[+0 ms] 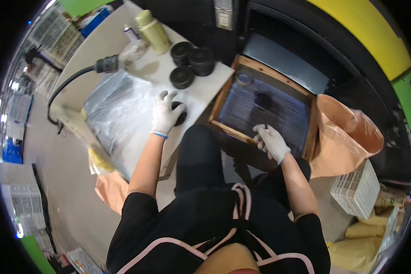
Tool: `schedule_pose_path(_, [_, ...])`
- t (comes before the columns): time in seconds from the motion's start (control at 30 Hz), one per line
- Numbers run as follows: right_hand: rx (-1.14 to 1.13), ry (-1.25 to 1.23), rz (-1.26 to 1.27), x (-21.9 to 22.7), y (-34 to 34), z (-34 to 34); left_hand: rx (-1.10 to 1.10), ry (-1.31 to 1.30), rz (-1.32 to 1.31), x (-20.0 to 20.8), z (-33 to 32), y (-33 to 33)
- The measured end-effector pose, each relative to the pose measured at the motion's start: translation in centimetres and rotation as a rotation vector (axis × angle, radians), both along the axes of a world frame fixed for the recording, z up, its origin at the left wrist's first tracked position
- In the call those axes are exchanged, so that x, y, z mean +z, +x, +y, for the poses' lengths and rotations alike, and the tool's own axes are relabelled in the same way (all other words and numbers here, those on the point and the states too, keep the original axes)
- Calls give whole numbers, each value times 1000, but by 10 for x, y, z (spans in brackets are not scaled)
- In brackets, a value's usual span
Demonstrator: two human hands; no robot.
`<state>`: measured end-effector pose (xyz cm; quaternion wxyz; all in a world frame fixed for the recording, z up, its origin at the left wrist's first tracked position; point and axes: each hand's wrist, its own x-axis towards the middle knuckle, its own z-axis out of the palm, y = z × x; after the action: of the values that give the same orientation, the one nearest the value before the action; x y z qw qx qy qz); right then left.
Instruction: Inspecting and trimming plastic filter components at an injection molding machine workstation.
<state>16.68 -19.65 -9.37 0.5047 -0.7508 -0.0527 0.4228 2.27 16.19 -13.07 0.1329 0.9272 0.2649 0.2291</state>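
left hand [165,114] loosely spread, thumb over black disc [181,116] on bench [210,84]; right hand [274,142] half-curled by wood-framed tray [278,78], can't tell if gripping.

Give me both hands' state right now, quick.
Left hand: fingers parted, thumb over a black round piece; whether its grip is closed cannot be told.
Right hand: fingers curled; whether it holds anything cannot be told.
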Motion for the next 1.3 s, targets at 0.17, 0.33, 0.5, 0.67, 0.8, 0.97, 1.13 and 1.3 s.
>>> schedule_pose_path(0.17, [123,-271,-296,-119,90,-20,-614,-339,-198,35,-91,40])
schedule_pose_path(0.33, [351,-598,-371,-129,148,8,-747,-194,-50,33,-119,42])
schedule_pose_path(0.5, [282,-767,-552,-132,174,58,-622,-260,-52,32,-119,55])
schedule_pose_path(0.67, [380,-866,-606,-157,179,86,-600,-274,-17,31,-119,67])
schedule_pose_path(0.8, [513,-795,-721,-159,184,68,-617,-308,-26,30,-121,73])
schedule_pose_path(0.97, [159,-241,-705,-90,161,24,-596,-322,-45,33,-119,63])
schedule_pose_path(1.13, [-130,80,-179,50,60,-1,-539,-457,11,31,-118,52])
schedule_pose_path(1.3, [-117,270,-189,88,4,-24,-481,-893,-29,9,-115,35])
